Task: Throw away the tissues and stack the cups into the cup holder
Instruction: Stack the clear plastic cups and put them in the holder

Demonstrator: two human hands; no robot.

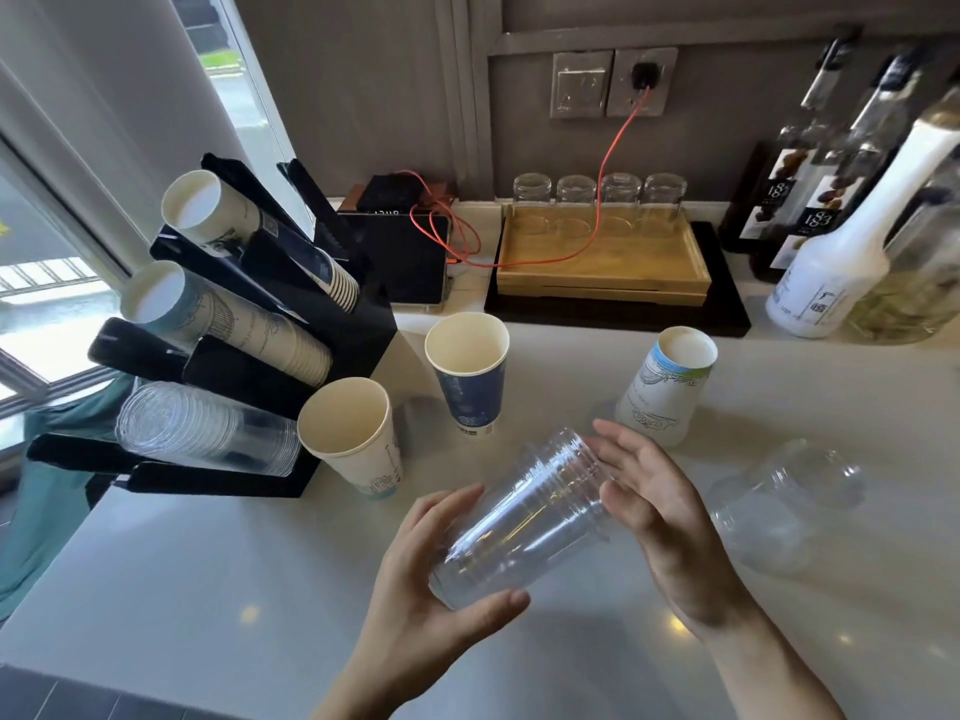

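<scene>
A nested stack of clear plastic cups (524, 517) lies tilted in the air above the counter (208, 589), near its front edge. The left hand (431, 579) has its grip wrapped around the stack's narrow end, thumb below, fingers above. The right hand (654, 506) is released, fingers straight, palm against the stack's wide rim. Just beyond stand two upright paper cups (353, 433), and the cup holder (343, 330) sits to the left.

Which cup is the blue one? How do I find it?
Start at the black cup holder on the left of the white counter. Just right of its base stand two upright paper cups. The blue cup is the farther one, dark blue outside, while its neighbour is white.
</scene>
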